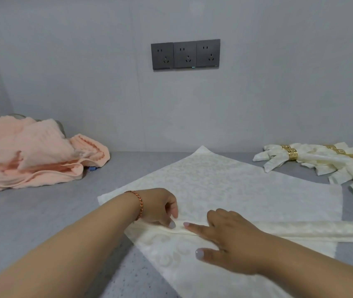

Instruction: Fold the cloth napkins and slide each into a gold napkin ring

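1. Grey speckled countertop (42, 216) runs back to a plain pale wall, where a dark triple socket panel (185, 54) is mounted above the work area.
2. Spread flat at the middle of the counter lies a cream patterned napkin (225, 186), one corner pointing toward the wall; a narrow raised fold crosses it from the hands out to the right edge of the view.
3. The left hand (160, 206), with an orange braided bracelet (138, 204) at the wrist, has its fingers curled down and its thumb and fingertips pinching the fold of the napkin.
4. The right hand (229, 239) lies on the cloth just beside the left, its index finger stretched straight along the fold and its thumb spread apart, pressing the fabric flat rather than gripping it.
5. At the far right, near the wall, finished napkins (322, 164) lie fanned in a pile, each bundle passed through a gold napkin ring (292, 154); the nearest ends of the pile lie just beside the spread napkin's right edge.
6. On the far left a heap of peach towels (31, 153) is crumpled, well apart from the napkin, with a small blue tag (92, 168) showing at its near edge.
7. Nothing lies between the two hands and the fold.
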### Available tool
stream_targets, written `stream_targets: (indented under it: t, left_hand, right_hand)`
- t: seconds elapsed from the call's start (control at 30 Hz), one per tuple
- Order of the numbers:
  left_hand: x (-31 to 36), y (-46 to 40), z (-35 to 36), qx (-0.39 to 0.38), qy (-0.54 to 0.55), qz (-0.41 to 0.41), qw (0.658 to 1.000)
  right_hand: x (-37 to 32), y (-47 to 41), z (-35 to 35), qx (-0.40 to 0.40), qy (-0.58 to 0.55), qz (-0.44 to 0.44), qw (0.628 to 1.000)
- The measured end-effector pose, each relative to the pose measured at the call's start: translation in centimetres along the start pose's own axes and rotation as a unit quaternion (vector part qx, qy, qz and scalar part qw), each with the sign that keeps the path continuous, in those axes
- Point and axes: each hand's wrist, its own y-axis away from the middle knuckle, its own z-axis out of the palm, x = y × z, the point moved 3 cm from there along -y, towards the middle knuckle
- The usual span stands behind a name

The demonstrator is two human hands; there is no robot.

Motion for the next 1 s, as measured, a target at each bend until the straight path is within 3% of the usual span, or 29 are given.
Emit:
stream_targets:
  t: [0.23,0.53,0.73,0.87,1.0]
  left_hand:
    - [0.8,-0.8,-0.7,-0.062,-0.053,-0.023,0.996]
    - [1.8,0.1,-1.0,-0.049,-0.071,-0.024,0.996]
    - [1.8,0.0,-1.6,-0.068,-0.146,-0.088,0.983]
    - [3.0,0.2,-1.7,-0.205,-0.061,-0.044,0.976]
    - [2.1,0.4,-2.0,-0.247,0.014,-0.037,0.968]
  right_hand:
    - [0.1,-0.1,0.4,0.014,0.016,0.002,1.000]
    - [0.0,0.1,0.0,0.013,0.014,0.010,1.000]
    - [0.0,0.1,-0.3,0.001,0.001,0.016,1.000]
    - [0.2,0.0,-0.1,-0.004,-0.015,0.011,1.000]
    - [0.5,-0.2,0.2,0.010,-0.028,0.006,1.000]
